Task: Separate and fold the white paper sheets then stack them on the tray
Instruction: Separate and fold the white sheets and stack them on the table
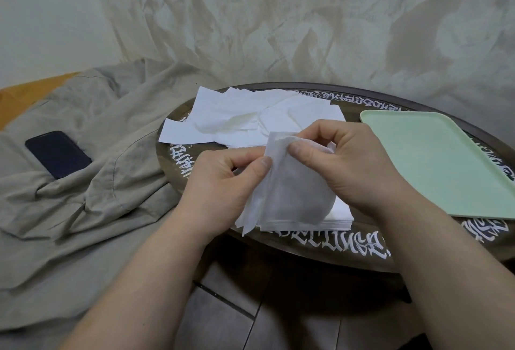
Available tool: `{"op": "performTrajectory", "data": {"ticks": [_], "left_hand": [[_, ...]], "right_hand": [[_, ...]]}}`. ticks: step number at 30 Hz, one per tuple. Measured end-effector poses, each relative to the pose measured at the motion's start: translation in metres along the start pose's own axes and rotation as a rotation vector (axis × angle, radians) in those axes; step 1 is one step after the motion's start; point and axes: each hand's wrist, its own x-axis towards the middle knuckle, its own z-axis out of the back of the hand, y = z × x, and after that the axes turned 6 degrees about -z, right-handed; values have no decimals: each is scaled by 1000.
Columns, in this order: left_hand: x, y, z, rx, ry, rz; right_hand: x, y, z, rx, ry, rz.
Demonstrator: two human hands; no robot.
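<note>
Two hands, the left hand (223, 179) and right hand (348, 165), pinch a thin, translucent white paper sheet (289, 188) above a squared stack (338, 217); the mint-green tray (434, 162) sits bare.

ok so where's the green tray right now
In the head view the green tray lies on the right side of the round table, beside the right hand, with nothing on it.

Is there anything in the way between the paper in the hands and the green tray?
Nothing visible blocks the way. Both the left hand and the right hand pinch the paper sheet above the table. The green tray lies to the right with nothing on it, and only bare table lies between.
</note>
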Motion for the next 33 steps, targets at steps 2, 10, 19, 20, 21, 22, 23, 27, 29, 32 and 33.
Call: {"op": "performTrajectory", "data": {"ticks": [2, 10, 19, 20, 21, 22, 23, 27, 29, 32, 33], "left_hand": [[0, -1, 0, -22, -10, 18], [-1, -3, 1, -63, 30, 69], [-1, -2, -3, -108, 25, 128], [-1, 0, -3, -84, 28, 123], [-1, 1, -3, -76, 22, 123], [-1, 3, -3, -77, 16, 126], [0, 2, -3, -82, 12, 138], [-1, 0, -2, -72, 29, 145], [0, 2, -1, -50, 30, 136], [0, 2, -1, -10, 49, 127], [0, 3, -1, 1, 53, 128]], "right_hand": [[1, 0, 2, 45, 33, -13], [0, -1, 5, 134, 87, -37], [-3, 2, 1, 110, 104, -40], [-3, 3, 0, 101, 105, -40], [-3, 3, -1, 93, 107, -38], [-3, 3, -2, 89, 110, -35], [-3, 4, -2, 90, 113, -32], [-3, 5, -4, 73, 100, -27], [-2, 4, -5, 51, 82, -29], [-1, 3, -5, 14, 56, -23], [-1, 3, -5, 9, 51, -20]]}}
